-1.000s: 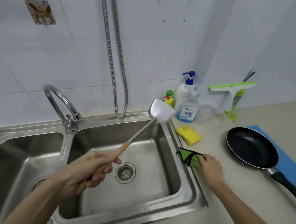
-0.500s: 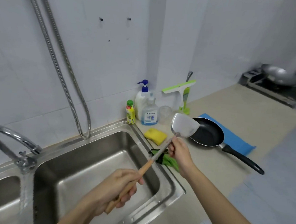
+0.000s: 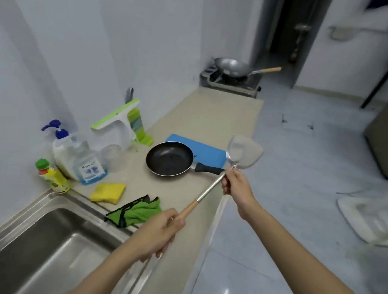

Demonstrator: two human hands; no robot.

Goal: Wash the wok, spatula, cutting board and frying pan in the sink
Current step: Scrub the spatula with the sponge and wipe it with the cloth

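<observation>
Steel spatula (image 3: 211,184) hangs at centre right, its wooden grip held in the left hand (image 3: 159,234) and its neck pinched by the right hand (image 3: 237,186). Frying pan (image 3: 169,158) lies on the blue cutting board (image 3: 207,152) on the bench (image 3: 204,115); the wok (image 3: 233,68) is at upper centre.

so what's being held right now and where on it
The spatula: left hand grips its wooden handle end, right hand pinches the metal shaft just below the blade.

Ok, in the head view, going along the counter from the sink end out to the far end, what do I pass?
Sink → green cloth → yellow sponge → frying pan on the blue cutting board → wok on the stove at the far end.
</observation>
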